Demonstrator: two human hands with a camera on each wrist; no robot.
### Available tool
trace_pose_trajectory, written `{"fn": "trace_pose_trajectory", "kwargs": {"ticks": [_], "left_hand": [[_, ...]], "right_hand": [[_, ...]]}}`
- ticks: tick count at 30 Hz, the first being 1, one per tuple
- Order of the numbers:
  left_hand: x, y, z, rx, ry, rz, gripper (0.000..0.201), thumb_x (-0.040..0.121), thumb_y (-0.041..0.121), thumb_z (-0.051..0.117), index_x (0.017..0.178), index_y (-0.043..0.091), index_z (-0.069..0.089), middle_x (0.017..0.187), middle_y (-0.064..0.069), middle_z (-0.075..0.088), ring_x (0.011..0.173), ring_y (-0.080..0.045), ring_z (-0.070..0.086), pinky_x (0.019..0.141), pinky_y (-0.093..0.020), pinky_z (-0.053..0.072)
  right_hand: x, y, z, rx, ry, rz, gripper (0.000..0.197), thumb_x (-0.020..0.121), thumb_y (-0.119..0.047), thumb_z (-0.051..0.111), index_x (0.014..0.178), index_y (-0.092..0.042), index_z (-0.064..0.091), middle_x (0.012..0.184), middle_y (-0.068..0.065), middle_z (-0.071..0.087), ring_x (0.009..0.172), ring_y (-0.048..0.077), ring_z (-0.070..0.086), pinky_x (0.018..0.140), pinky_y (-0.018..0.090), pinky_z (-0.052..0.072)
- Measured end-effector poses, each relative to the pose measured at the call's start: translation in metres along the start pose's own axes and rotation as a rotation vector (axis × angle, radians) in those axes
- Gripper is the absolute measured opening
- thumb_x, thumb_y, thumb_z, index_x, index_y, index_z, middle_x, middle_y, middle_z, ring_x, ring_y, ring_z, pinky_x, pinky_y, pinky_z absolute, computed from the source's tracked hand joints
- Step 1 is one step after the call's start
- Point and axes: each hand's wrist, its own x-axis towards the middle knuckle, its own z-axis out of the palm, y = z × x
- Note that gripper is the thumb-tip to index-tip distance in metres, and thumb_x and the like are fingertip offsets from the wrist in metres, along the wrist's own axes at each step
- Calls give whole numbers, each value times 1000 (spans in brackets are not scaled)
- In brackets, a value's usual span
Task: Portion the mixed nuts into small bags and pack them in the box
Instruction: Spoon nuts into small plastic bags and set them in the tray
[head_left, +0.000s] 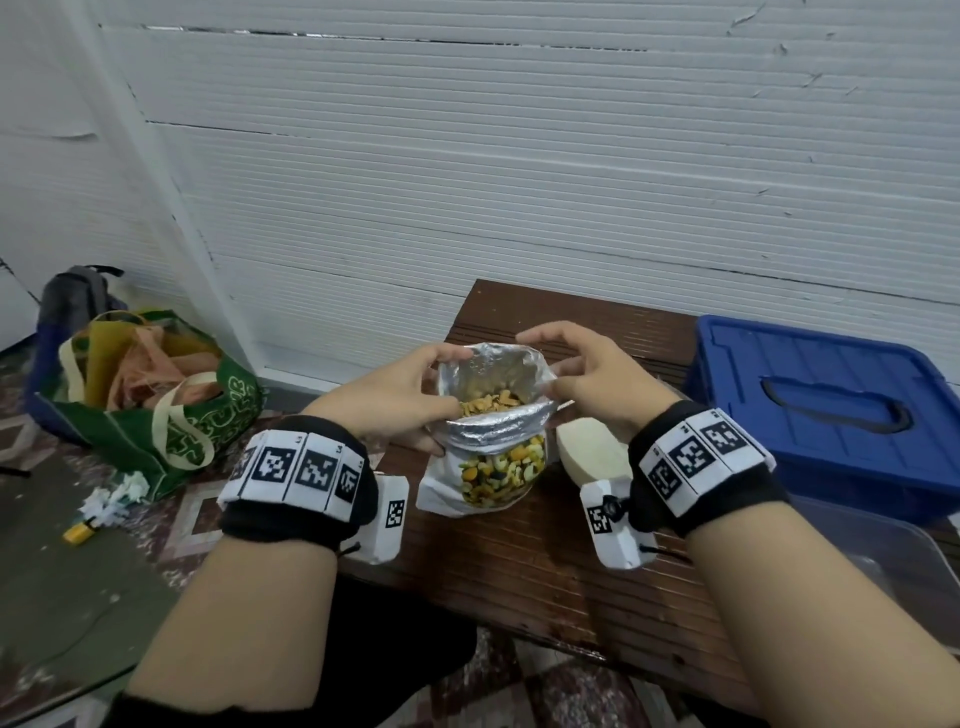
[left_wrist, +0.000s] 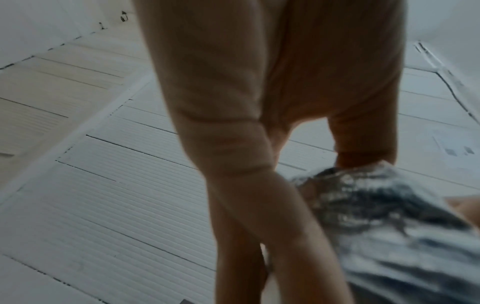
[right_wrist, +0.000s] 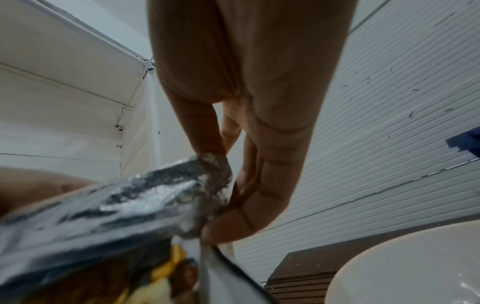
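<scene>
A foil-lined bag of mixed nuts stands upright on the brown wooden table, its mouth wide and its front rim folded down. Nuts show inside and through a clear front window. My left hand pinches the bag's left rim. On the opposite side my right hand pinches the right rim between thumb and fingers. A blue lidded plastic box sits at the table's right.
A white bowl-like object lies just right of the bag, under my right wrist. A clear plastic container is at the lower right. On the floor to the left stand a green shopping bag and a grey backpack. A white panelled wall rises behind the table.
</scene>
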Motion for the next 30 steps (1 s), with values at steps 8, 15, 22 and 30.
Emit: {"fn": "trace_pose_trajectory", "kwargs": {"ticks": [8,15,22,30], "left_hand": [[4,6,3,154,86,107,59,85,46,61,137,43,34,132,5,45,109,-17,59,85,-33,52],[14,0,13,243,202,107,54,96,45,45,146,35,28,155,3,28,138,-22,33,106,-35,31],[10,-2,12,209,110,121,83,78,40,72,147,33,26,149,1,36,127,-17,42,104,-33,38],[12,-4,12,218,67,126,94,66,42,79,144,34,27,138,4,41,119,-11,42,98,-26,35]], "right_hand": [[-6,30,-25,-36,407,75,12,97,-25,52,102,-22,62,103,7,68,84,20,65,73,34,52],[-38,56,-47,-1007,341,320,30,91,-14,51,119,-14,63,115,12,63,111,30,55,89,36,47],[-50,59,-21,-1567,143,374,27,93,-15,44,114,-16,61,115,8,62,115,27,48,98,36,33],[-49,43,-34,-1297,492,179,16,83,-4,50,87,-8,65,88,13,67,94,33,52,72,34,32]]}}
